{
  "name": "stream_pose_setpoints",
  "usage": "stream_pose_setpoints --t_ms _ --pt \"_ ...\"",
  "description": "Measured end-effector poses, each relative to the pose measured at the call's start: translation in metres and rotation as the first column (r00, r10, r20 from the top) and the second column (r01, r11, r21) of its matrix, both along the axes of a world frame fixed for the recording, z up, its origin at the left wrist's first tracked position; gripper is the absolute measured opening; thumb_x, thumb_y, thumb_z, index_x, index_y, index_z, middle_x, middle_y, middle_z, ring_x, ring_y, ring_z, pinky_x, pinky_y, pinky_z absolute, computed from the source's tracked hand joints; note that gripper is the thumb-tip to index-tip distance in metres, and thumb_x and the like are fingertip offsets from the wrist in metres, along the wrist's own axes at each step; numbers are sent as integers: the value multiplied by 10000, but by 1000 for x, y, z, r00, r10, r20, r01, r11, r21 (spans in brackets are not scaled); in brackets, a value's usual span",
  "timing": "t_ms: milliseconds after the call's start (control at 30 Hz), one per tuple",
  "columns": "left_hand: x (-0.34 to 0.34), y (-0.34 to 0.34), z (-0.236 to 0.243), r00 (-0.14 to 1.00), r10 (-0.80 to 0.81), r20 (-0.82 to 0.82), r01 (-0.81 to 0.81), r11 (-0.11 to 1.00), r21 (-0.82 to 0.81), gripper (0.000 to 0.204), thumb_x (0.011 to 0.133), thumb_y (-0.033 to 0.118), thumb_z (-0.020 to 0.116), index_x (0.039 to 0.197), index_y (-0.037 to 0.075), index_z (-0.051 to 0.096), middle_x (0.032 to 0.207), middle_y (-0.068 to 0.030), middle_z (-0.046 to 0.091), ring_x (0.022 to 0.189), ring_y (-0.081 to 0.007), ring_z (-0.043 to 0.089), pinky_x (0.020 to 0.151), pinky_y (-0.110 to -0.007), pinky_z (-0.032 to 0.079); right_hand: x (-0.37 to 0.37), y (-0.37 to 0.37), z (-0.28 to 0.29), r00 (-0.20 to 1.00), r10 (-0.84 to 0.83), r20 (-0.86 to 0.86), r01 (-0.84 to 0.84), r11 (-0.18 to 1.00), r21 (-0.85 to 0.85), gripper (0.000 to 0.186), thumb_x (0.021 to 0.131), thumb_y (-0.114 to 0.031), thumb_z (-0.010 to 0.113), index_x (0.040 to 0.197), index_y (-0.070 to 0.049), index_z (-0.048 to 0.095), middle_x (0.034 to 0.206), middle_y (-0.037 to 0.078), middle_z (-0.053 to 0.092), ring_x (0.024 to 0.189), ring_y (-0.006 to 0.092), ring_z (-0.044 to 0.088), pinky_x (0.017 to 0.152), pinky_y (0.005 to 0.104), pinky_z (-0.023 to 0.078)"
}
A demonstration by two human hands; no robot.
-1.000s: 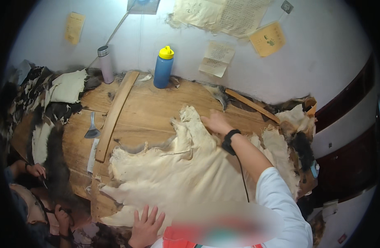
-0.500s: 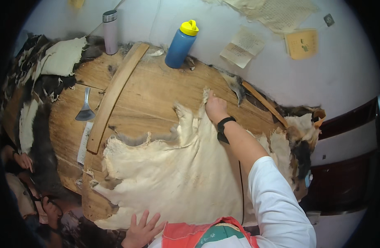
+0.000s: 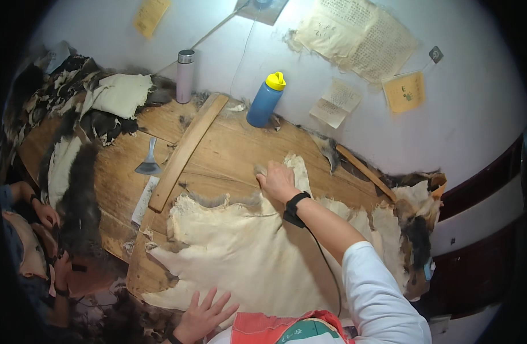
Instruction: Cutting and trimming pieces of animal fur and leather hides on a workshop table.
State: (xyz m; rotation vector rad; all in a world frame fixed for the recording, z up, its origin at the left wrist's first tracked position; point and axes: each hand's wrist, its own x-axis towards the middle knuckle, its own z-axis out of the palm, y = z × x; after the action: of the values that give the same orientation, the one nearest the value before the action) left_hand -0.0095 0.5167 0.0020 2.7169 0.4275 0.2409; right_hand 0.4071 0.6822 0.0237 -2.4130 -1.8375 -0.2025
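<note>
A large pale animal hide (image 3: pixel 235 252) lies skin side up over the near part of the wooden table (image 3: pixel 217 155), with grey fur showing along its far edge. My right hand (image 3: pixel 278 182) is closed on a narrow leg-like flap at the hide's far edge, and another flap (image 3: pixel 298 172) sticks up beside it. A black strap with a dark cord is round my right wrist. At the near edge my left hand (image 3: pixel 205 316) rests by the hide with its fingers spread. Left of the hide lie a long wooden board (image 3: pixel 186 155), a fan-bladed metal scraper (image 3: pixel 149 163) and a pale strip (image 3: pixel 144 200).
A blue bottle (image 3: pixel 262 106) with a yellow lid and a pink flask (image 3: pixel 185 80) stand by the wall. Furs pile up at left (image 3: pixel 83 195) and right (image 3: pixel 415 215). A thin wooden stick (image 3: pixel 367 172) lies far right. Another person's hands (image 3: pixel 47 216) are at far left.
My right hand has moved from one far flap to the neighbouring one on its left. The view has tilted up, showing more wall. My left hand stays spread at the near edge.
</note>
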Motion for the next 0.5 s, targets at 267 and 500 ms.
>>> stream_pose_setpoints --t_ms 267,500 --pt "-2 9 -4 995 -62 -76 73 988 140 638 811 265 647 1421 248 459 1532 -106 369 1394 -397 348 1054 -639 313 26 23 -31 996 78 -32 -78 997 16 287 961 -316 537 837 -80 643 648 187 644 621 396 650 571 498 507" --pt "-11 -1 -5 993 -47 -112 56 995 79 614 858 235 551 1457 270 422 1571 -94 309 1419 -421 304 1047 -644 346 23 35 -32 990 28 -137 -23 999 38 343 954 -339 516 846 -65 691 834 196 683 816 410 651 716 508 508"
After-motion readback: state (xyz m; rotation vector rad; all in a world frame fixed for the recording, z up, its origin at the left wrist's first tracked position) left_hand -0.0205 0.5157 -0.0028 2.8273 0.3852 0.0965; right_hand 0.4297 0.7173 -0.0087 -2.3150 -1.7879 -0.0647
